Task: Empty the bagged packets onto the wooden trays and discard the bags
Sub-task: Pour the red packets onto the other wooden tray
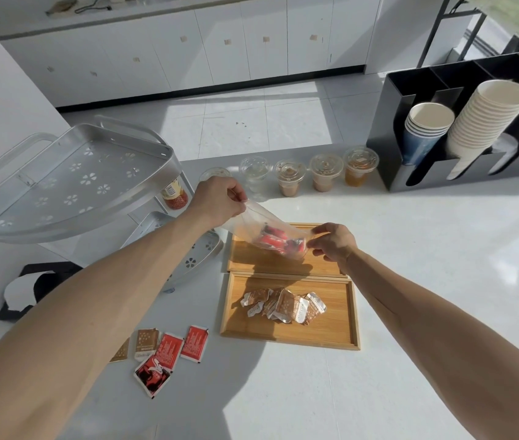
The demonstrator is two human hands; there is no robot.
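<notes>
I'm standing at a drinks counter (410,281) in what looks like a café or office pantry: a black cup holder (410,100) stacked with paper cups (487,122), lidded plastic cups (324,173) of drinks in a row, white cabinets (220,52) behind.

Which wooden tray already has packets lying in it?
The near tray, closest to the person, holds a heap of brown packets. The far tray has none lying in it; the bag of red packets hangs above it.
</notes>
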